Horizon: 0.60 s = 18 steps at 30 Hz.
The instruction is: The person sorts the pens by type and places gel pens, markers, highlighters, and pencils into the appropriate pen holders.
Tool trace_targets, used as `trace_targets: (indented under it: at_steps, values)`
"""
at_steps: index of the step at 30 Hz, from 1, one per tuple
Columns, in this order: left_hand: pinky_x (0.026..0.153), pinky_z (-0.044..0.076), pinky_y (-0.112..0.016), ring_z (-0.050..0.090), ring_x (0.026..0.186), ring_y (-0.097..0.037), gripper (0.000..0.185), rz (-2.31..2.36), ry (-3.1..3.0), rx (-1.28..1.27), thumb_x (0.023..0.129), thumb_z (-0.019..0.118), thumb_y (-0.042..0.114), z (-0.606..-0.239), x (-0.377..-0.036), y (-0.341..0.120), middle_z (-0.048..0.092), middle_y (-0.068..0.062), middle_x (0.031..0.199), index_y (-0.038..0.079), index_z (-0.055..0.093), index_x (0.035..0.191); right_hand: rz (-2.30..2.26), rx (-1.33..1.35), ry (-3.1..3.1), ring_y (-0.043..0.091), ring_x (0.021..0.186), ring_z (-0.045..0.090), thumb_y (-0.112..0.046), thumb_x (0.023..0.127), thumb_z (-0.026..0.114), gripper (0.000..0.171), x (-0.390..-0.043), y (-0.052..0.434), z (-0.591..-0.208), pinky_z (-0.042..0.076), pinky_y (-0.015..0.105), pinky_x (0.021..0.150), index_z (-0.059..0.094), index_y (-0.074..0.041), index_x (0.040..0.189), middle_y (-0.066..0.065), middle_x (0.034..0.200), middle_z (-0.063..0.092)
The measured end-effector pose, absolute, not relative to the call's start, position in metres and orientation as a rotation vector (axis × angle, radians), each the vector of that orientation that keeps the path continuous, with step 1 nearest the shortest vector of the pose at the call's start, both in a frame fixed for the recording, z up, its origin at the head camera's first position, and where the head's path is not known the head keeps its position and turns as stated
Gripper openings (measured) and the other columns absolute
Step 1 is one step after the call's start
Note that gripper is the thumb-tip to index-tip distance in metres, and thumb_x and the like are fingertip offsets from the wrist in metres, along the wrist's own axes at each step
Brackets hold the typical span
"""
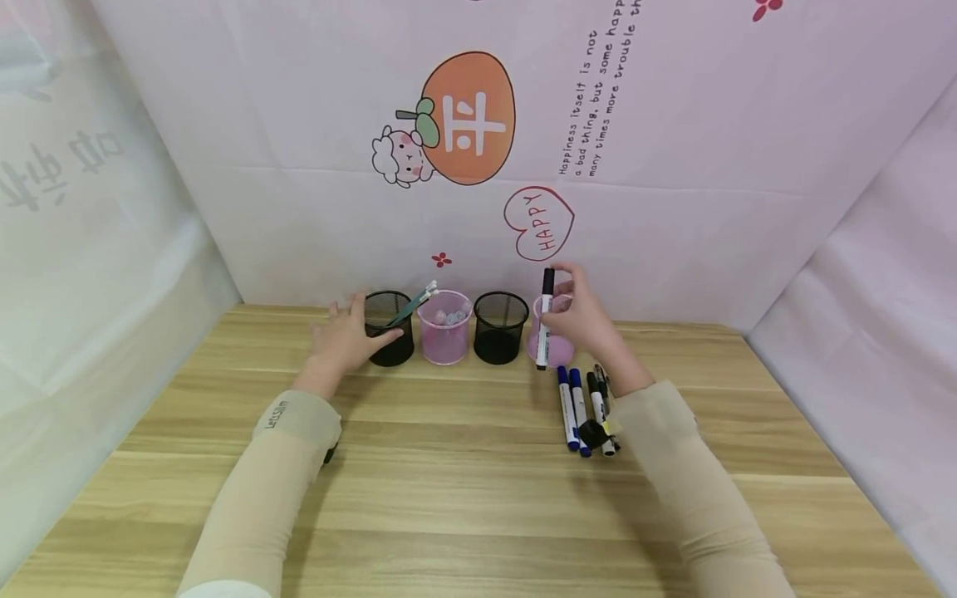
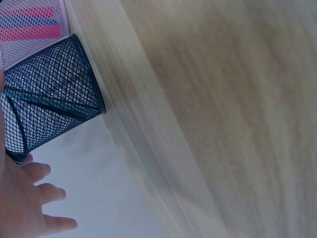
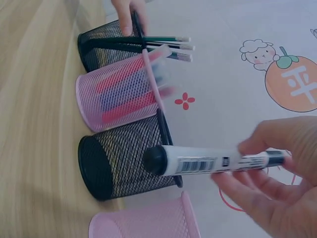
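Note:
My right hand (image 1: 586, 322) pinches a whiteboard marker (image 1: 547, 320) with a white barrel and black cap, thumb on one side and fingers on the other. The marker stands nearly upright in front of the rightmost pink mesh pen cup (image 1: 559, 350). In the right wrist view the marker (image 3: 203, 161) is above the cups' openings. My left hand (image 1: 344, 336) touches the leftmost black mesh pen cup (image 1: 392, 349), thumb along its front. Several green and dark pencils (image 3: 163, 47) lean in that cup. The other fingers (image 2: 52, 194) spread straight beside it in the left wrist view.
Between the outer cups stand a pink mesh cup (image 1: 446, 342) holding red and blue pens and a black mesh cup (image 1: 498, 336). Several markers, including a blue-capped marker (image 1: 568, 407), lie near the right forearm. A printed backdrop (image 1: 336, 216) rises behind the wooden table (image 1: 449, 498).

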<state>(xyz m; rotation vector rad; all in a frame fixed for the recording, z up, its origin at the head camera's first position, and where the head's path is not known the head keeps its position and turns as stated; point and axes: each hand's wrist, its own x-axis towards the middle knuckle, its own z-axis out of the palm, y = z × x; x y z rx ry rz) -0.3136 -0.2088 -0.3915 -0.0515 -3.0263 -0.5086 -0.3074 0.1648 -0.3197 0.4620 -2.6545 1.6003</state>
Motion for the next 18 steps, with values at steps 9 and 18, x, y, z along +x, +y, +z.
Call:
trace_targets:
  at_steps: [9, 18]
  values:
    - [0.11, 0.012, -0.08, 0.009, 0.151, -0.053, 0.112, -0.473, -3.021, -0.074, 0.091, 0.051, 0.078, -0.39, -0.312, -0.209, 0.016, -0.024, 0.167, 0.003, 0.012, 0.164, 1.829, 0.261, -2.218, 0.017, 0.095, 0.06, 0.011, 0.089, 0.068, 0.084, -0.316, 0.152, -0.321, 0.059, 0.023, 0.075, 0.021, -0.013, 0.154, 0.014, 0.123, 0.048]
    - [0.112, 0.008, -0.078, 0.004, 0.152, -0.052, 0.108, -0.451, -3.03, -0.069, 0.094, 0.055, 0.07, -0.388, -0.311, -0.208, 0.012, -0.025, 0.168, 0.002, 0.009, 0.164, 1.814, 0.248, -1.848, 0.018, 0.094, 0.061, 0.013, 0.087, 0.07, 0.075, -0.324, 0.138, -0.337, 0.058, 0.024, 0.079, 0.028, -0.01, 0.146, 0.016, 0.12, 0.051]
